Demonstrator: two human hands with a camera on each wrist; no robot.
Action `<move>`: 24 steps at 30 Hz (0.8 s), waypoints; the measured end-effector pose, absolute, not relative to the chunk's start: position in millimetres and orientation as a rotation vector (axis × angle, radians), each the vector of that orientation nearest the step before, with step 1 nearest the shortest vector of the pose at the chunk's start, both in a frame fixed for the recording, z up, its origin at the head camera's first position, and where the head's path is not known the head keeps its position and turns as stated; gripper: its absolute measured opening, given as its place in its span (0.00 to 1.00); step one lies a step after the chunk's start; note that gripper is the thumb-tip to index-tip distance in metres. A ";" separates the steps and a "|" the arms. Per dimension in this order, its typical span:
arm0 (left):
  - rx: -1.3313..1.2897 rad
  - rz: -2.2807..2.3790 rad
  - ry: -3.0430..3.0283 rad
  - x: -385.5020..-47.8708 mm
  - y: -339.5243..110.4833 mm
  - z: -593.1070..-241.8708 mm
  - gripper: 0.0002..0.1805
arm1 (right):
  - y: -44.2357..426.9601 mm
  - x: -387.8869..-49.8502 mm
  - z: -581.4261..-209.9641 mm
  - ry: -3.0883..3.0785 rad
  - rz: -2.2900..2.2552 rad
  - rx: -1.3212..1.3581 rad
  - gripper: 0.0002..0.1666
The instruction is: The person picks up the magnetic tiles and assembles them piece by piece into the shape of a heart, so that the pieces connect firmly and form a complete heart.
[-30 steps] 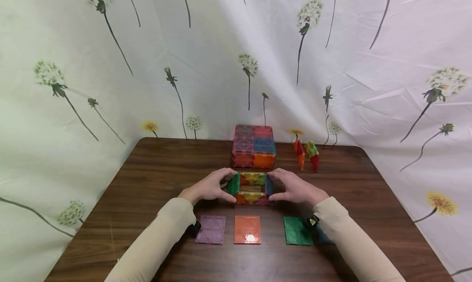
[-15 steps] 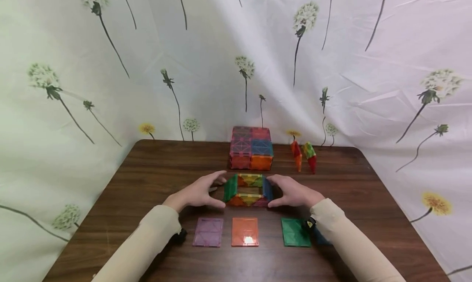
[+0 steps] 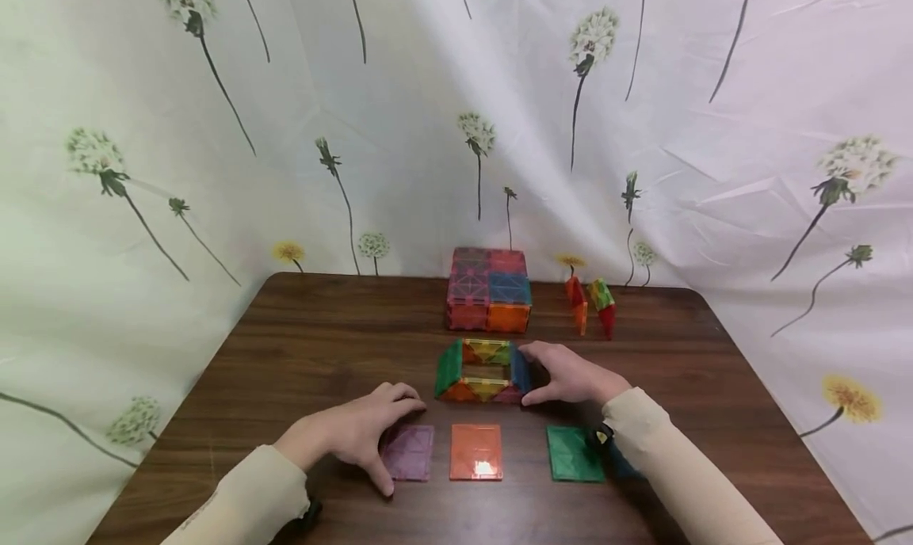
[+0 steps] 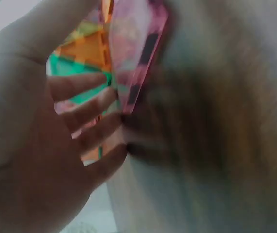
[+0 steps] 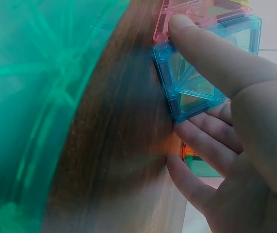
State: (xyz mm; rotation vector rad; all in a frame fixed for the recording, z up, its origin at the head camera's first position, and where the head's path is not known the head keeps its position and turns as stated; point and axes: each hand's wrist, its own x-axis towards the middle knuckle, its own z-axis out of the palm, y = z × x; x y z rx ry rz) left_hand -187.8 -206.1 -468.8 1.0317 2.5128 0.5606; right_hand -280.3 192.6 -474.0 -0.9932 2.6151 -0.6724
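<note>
My left hand (image 3: 357, 426) is over the left edge of a purple magnetic tile (image 3: 414, 454), thumb and fingers spread apart; contact is unclear. In the left wrist view its fingers (image 4: 92, 114) look extended, and the table behind is blurred. A ring of standing magnetic tiles (image 3: 485, 390) has a green left end, a leaning blue right end and multicoloured triangles along front and back. My right hand (image 3: 567, 373) holds the blue end, its thumb at the front corner and fingers at the back. That blue tile (image 5: 196, 80) is close up in the right wrist view.
An orange tile (image 3: 475, 452) and a green tile (image 3: 574, 454) lie flat in front; a blue tile (image 3: 626, 467) is partly under the right sleeve. Behind stands a box of tiles (image 3: 488, 291). Two upright tile pieces (image 3: 605, 307) stand at the back right, before a flowered cloth (image 3: 399, 133).
My left hand has let go of the ring's green end and moved left and nearer, to the purple tile. The right hand stays at the blue end.
</note>
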 end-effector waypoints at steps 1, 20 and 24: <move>1.050 0.535 2.534 -184.9 -205.2 -469.6 0.64 | 192.2 -279.8 -475.0 2.612 -0.671 -0.986 0.53; 1.086 0.838 2.639 -214.5 -216.6 -461.6 0.40 | 194.1 -279.4 -476.1 2.628 -0.641 -1.004 0.54; 1.121 0.949 2.699 -233.0 -196.4 -442.5 0.41 | 193.1 -280.3 -476.0 2.634 -0.647 -1.013 0.53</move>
